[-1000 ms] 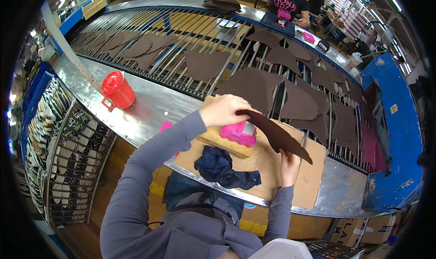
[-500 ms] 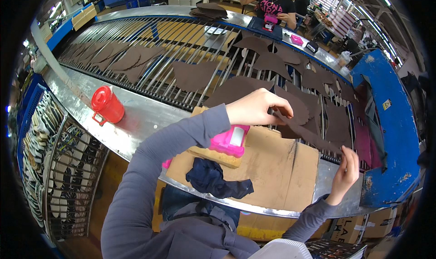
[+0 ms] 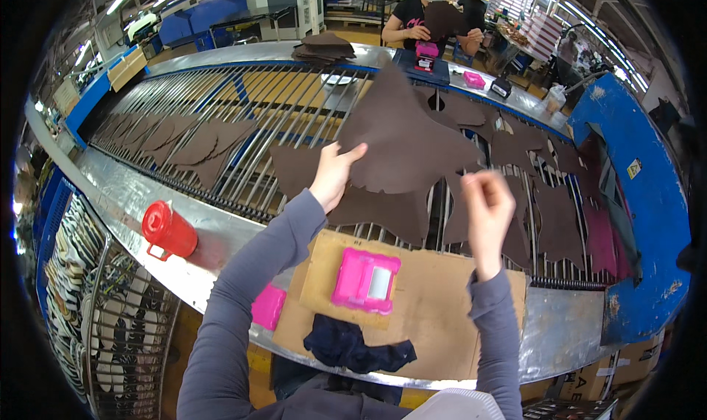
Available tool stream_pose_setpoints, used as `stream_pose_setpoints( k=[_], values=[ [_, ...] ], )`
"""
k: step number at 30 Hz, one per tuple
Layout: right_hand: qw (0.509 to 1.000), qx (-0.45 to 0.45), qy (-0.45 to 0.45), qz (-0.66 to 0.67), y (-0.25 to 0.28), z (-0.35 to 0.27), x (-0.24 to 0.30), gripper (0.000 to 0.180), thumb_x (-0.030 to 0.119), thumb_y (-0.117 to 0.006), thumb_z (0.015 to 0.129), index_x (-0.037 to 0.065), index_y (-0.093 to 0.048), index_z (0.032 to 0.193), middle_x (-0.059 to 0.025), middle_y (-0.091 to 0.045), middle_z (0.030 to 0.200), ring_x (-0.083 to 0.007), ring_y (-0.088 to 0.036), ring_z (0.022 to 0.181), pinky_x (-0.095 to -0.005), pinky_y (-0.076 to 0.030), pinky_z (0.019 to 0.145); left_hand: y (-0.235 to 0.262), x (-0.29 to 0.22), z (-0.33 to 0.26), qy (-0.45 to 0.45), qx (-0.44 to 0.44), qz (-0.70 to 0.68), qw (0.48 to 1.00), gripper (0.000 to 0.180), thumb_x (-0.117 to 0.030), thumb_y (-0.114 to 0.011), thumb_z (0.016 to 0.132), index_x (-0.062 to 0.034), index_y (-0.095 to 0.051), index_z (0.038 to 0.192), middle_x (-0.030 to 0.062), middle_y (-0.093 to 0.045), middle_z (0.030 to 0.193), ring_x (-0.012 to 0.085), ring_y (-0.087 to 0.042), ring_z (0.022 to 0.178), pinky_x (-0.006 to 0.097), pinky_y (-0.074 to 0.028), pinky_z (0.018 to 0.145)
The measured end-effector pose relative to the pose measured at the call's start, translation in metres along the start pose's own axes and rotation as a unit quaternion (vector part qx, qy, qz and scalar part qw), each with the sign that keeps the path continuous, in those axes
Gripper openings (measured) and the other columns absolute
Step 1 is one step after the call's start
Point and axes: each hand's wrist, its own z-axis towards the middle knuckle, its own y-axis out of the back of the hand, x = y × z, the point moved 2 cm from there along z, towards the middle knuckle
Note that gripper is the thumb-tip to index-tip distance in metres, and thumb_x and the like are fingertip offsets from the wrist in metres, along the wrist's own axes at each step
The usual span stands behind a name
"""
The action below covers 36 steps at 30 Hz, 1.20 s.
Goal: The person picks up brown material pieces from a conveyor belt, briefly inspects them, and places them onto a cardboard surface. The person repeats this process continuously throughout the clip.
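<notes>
A dark brown cut piece of leather-like sheet is held up above the conveyor, its pointed end toward the far side. At its left lower edge my left hand is closed, thumb on top. My right hand, slightly blurred, pinches the piece's right corner. Below my hands, a pink plastic case with a pale window rests on a tan pad over a cardboard sheet. A crumpled navy cloth lies in front of it, with a flat pink part at the left.
Brown pieces lie along the metal-rod conveyor. A red lidded container stands on the metal ledge at left; a blue machine housing bounds the right. Across the conveyor, a person holds another brown piece near a brown stack.
The brown piece has been lifted off the conveyor and spread out between my hands. My left hand moved left, and my right hand moved left and up. The person opposite now holds up a brown piece.
</notes>
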Motion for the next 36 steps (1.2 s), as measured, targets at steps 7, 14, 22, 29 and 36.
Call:
stream_pose_setpoints(
  k=[7, 14, 22, 29, 36],
  values=[
    [0.913, 0.052, -0.305, 0.267, -0.085, 0.012, -0.113, 0.052, 0.022, -0.061, 0.092, -0.008, -0.042, 0.131, -0.0129, -0.064, 0.101, -0.0178, -0.066, 0.076, -0.0275, -0.052, 0.066, 0.042, 0.085, 0.063, 0.164, 0.016, -0.124, 0.978, 0.036, -0.017, -0.062, 0.093, -0.0064, -0.047, 0.124, 0.0089, -0.056, 0.125, 0.0227, -0.056, 0.115, 0.045, -0.04, 0.1],
    [0.926, 0.006, -0.335, 0.171, -0.092, 0.025, -0.232, 0.027, -0.004, -0.058, 0.083, -0.009, -0.057, 0.11, -0.0097, -0.065, 0.082, -0.0147, -0.063, 0.065, -0.0243, -0.049, 0.06, 0.061, 0.136, 0.098, 0.264, 0.068, -0.017, 0.962, 0.027, 0.003, -0.058, 0.087, -0.0064, -0.055, 0.112, 0.0075, -0.061, 0.115, 0.0202, -0.06, 0.106, 0.037, -0.049, 0.093],
    [0.923, -0.003, -0.378, 0.075, -0.081, 0.022, -0.289, 0.019, -0.004, -0.06, 0.082, -0.009, -0.061, 0.1, -0.0105, -0.064, 0.077, -0.0159, -0.062, 0.062, -0.0258, -0.05, 0.057, 0.066, 0.179, 0.12, 0.337, 0.074, 0.075, 0.935, 0.036, 0.006, -0.063, 0.081, -0.0055, -0.053, 0.113, 0.0079, -0.063, 0.109, 0.0212, -0.065, 0.096, 0.034, -0.053, 0.085],
    [0.908, 0.028, -0.406, 0.096, -0.061, 0.017, -0.282, 0.03, 0.001, -0.061, 0.086, -0.012, -0.056, 0.112, -0.0189, -0.066, 0.091, -0.0227, -0.068, 0.071, -0.0298, -0.056, 0.063, 0.092, 0.161, 0.117, 0.325, 0.054, 0.178, 0.927, 0.06, -0.012, -0.07, 0.083, -0.0001, -0.042, 0.134, 0.0131, -0.055, 0.123, 0.023, -0.054, 0.115, 0.038, -0.05, 0.092],
    [0.933, 0.15, -0.317, 0.081, 0.008, -0.031, -0.149, 0.027, 0.011, -0.056, 0.094, -0.003, -0.058, 0.116, -0.0113, -0.067, 0.097, -0.0159, -0.066, 0.084, -0.0269, -0.053, 0.076, 0.201, 0.101, 0.066, 0.283, -0.236, 0.127, 0.921, 0.073, -0.024, -0.071, 0.079, -0.0128, -0.034, 0.141, 0.013, -0.025, 0.151, 0.0299, -0.038, 0.129, 0.045, -0.031, 0.107]
  ],
)
